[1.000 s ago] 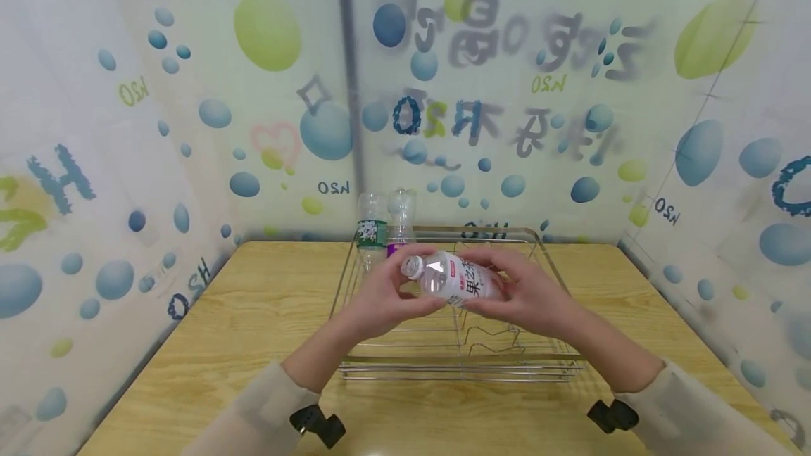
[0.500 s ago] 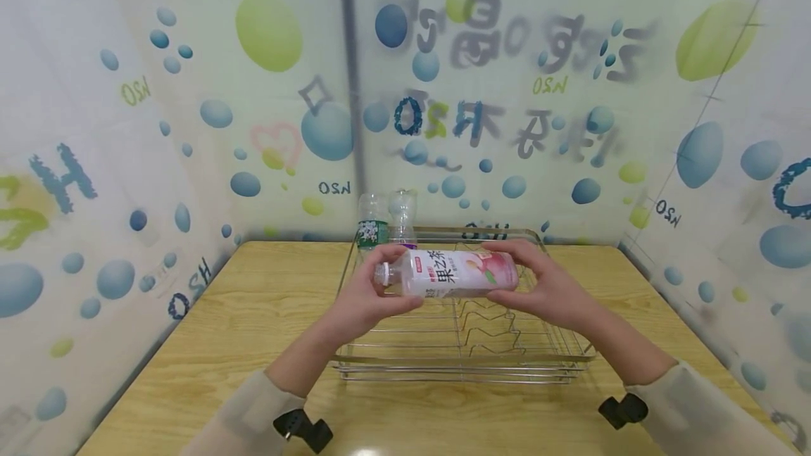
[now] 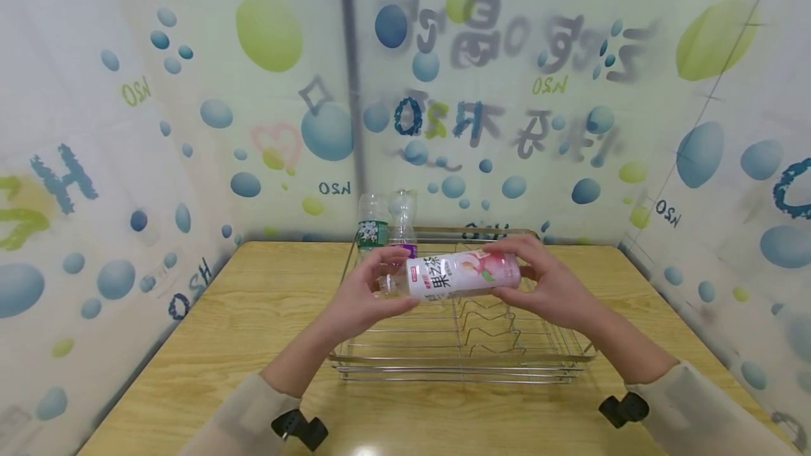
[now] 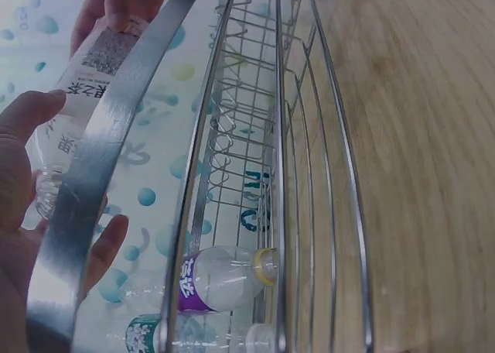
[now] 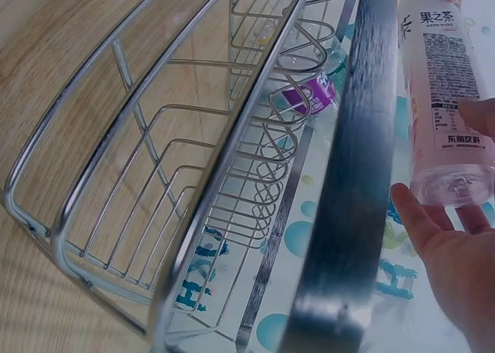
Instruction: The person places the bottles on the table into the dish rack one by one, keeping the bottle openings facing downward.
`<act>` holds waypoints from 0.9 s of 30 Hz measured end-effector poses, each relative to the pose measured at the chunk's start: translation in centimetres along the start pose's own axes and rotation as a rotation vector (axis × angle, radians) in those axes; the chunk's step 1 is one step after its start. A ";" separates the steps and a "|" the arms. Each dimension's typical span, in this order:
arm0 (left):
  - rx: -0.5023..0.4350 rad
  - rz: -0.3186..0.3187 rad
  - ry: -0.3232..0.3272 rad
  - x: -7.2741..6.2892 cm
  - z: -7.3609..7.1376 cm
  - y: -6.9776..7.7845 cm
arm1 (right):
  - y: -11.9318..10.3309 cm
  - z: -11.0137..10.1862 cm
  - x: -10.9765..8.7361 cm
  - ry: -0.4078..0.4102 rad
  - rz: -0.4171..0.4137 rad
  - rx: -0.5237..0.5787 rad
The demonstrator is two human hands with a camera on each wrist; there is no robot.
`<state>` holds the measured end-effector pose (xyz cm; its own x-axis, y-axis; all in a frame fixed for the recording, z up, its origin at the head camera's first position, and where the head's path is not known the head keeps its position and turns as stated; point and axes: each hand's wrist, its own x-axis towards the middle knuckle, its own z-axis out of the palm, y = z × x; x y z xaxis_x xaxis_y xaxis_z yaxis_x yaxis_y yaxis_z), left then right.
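Note:
A clear plastic drink bottle (image 3: 459,276) with a white and pink peach label lies nearly level between both hands, above the wire rack (image 3: 462,359). My left hand (image 3: 364,298) grips its neck end, which points left and a little down. My right hand (image 3: 548,287) holds the base end between thumb and fingers. The label's small print (image 5: 452,82) and the clear base show in the right wrist view. In the left wrist view the bottle's shoulder sits between left thumb and fingers, partly behind the rack's flat metal rim (image 4: 100,159).
At the rack's back left, a green-labelled bottle (image 3: 372,231) and a purple-labelled bottle (image 3: 403,213) stand upside down, caps low among the wires. Wavy wire dividers (image 3: 491,336) run along the rack's right half. The rack stands on a wooden table (image 3: 253,343) before a patterned curtain (image 3: 538,181).
The bottle has swung from pointing towards me to lying crosswise, and its neck has shifted left. My hands have spread apart along it. Lately the neck end has dipped slightly.

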<state>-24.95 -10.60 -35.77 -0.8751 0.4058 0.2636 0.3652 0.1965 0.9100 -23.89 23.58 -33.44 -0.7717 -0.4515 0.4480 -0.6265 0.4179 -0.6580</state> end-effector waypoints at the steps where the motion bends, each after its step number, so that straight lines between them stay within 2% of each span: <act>1: 0.038 0.008 0.007 0.1 0.0 0.1 | 0.0 0.0 0.0 0.001 -0.004 -0.005; 9: 0.374 0.166 0.008 0.9 0.9 1.2 | -0.1 0.5 0.3 -0.006 -0.009 -0.041; 13: 0.474 0.154 0.016 1.0 1.4 1.5 | -0.2 0.6 0.4 -0.003 -0.030 -0.052; 17: 0.455 0.102 0.014 1.1 1.8 1.4 | -0.3 0.7 0.7 0.012 -0.045 -0.061; 23: 0.320 0.001 -0.010 1.2 2.3 1.2 | -1.4 0.9 1.6 0.037 -0.058 -0.007; 27: 0.278 -0.026 -0.015 1.0 2.4 1.1 | -2.4 1.2 2.4 0.049 -0.082 0.044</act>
<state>-24.64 -7.81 -35.31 -0.8812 0.4104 0.2346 0.4178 0.4438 0.7928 -24.07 20.55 -31.52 -0.7229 -0.4429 0.5303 -0.6834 0.3456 -0.6430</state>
